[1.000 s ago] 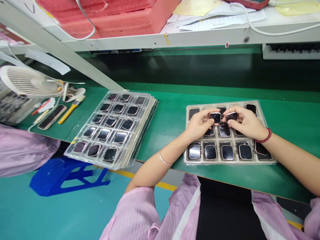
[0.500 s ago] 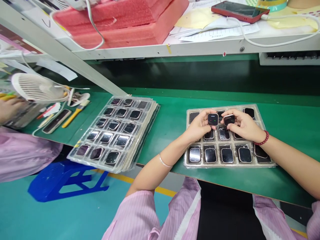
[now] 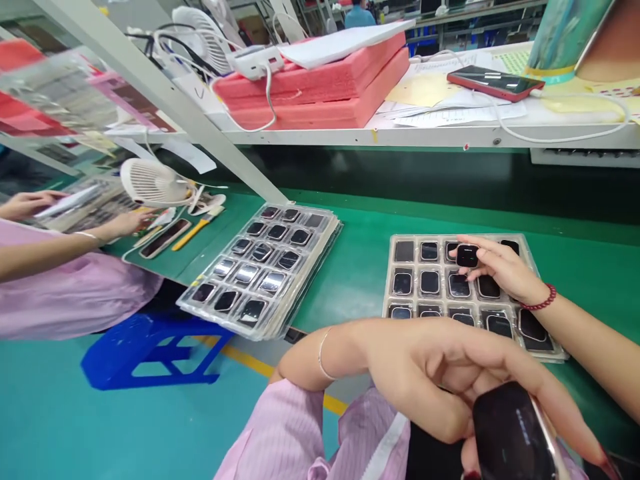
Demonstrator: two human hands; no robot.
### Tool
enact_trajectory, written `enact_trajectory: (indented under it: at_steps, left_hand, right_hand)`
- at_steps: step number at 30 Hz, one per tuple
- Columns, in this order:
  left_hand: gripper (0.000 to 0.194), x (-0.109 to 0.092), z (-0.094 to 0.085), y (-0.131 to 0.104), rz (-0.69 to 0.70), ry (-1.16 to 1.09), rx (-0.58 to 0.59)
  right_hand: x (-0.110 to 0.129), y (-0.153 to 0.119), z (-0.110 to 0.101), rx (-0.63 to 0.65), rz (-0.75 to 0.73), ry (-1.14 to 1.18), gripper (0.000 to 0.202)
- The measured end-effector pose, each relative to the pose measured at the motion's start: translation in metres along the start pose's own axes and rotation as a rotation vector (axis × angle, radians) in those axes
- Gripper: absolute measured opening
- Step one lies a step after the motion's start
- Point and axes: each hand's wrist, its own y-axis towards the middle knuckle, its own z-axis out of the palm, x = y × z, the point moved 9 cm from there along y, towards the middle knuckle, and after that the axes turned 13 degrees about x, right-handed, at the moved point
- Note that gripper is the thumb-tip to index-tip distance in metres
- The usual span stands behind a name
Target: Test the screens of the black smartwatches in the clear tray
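Observation:
My left hand (image 3: 445, 373) is close to the camera at the lower right, its fingers wrapped round a dark square watch body (image 3: 515, 433) with faint marks on its screen. Further off, my right hand (image 3: 505, 267) pinches a second watch body (image 3: 467, 256) over the upper part of a clear compartment tray (image 3: 387, 273). Dark square watch pieces lie in that tray's compartments, and my left hand and forearm hide its front edge. A stack of similar filled trays (image 3: 295, 300) lies to the left on the green bench.
Left of the stack are a yellow-handled brush (image 3: 193, 233), a white fan (image 3: 150, 183) and another person's hands. Above the bench, a shelf (image 3: 320, 137) carries red foam blocks (image 3: 320, 93) and a phone (image 3: 495, 81). A blue stool (image 3: 145, 353) stands below.
My left hand has come away from the tray towards the camera with its watch body. My right hand stays over the tray with the other one. The view has shifted, showing more beyond the shelf.

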Motion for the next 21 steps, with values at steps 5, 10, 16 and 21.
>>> enact_trajectory:
  at_steps: [5,10,16,21]
  left_hand:
    - [0.044,-0.007,-0.012,-0.018,0.116,0.102,-0.224]
    - [0.048,-0.041,-0.075,-0.063,0.344,0.315,-0.562]
    - [0.056,-0.032,-0.146,-0.075,0.332,0.266,-0.726]
    - [0.056,-0.021,-0.134,-0.064,0.298,0.253,-0.673]
  right_hand:
    - [0.031,-0.012,0.016,0.065,0.035,0.297,0.037]
    - [0.086,-0.055,0.072,0.297,-0.007,0.42,0.038]
    - [0.094,-0.1,0.127,0.502,0.102,0.623,0.051]
    - [0.095,-0.106,0.132,0.468,0.197,0.608,0.052]
